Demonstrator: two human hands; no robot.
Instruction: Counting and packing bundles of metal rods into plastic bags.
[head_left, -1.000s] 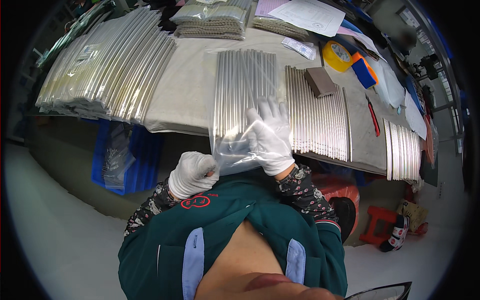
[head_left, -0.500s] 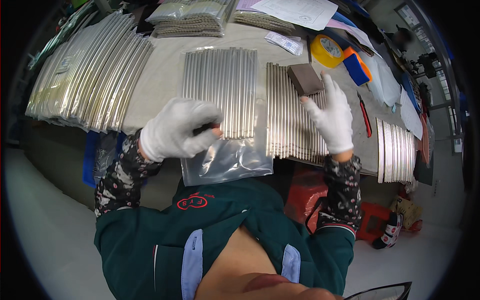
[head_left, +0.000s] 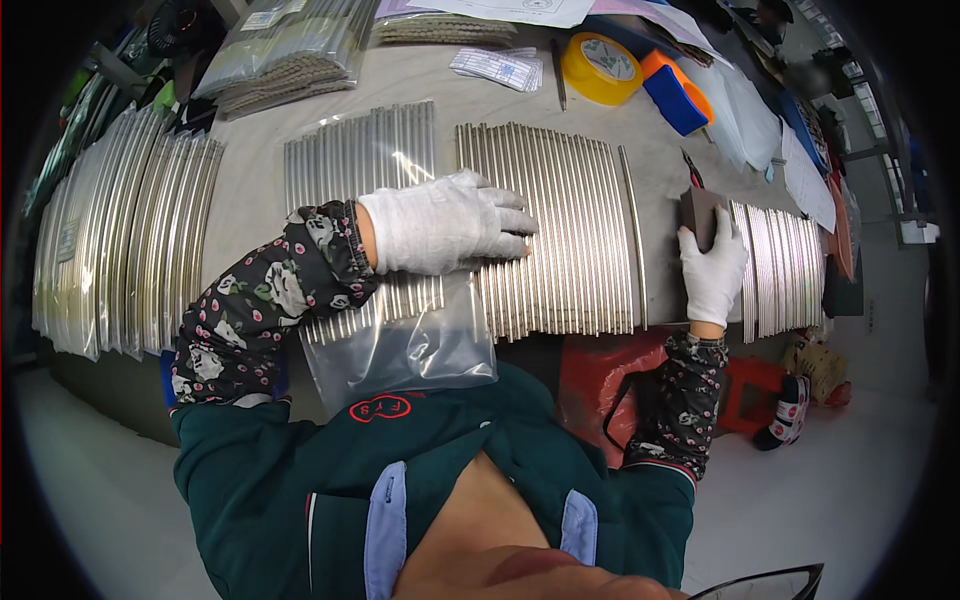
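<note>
Grey surface (head_left: pixel 250 205) carrying rows of metal rods.
Lying on it: loose rod row (head_left: pixel 560 240), bagged rods (head_left: pixel 360 170), more bagged stacks (head_left: pixel 120 240) far left, rods (head_left: pixel 785 265) at right, yellow tape roll (head_left: pixel 602 68), papers (head_left: pixel 495 66), pen (head_left: pixel 561 75).

A yellow tape roll (head_left: pixel 601 68) lies beside a blue-and-orange block (head_left: pixel 676 95).

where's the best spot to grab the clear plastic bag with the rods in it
Probably the clear plastic bag's empty end, which hangs slack over the table's near edge. Come from the near side and pinch it there: that end is loose film, while the left hand presses the filled part flat on the table.
</note>
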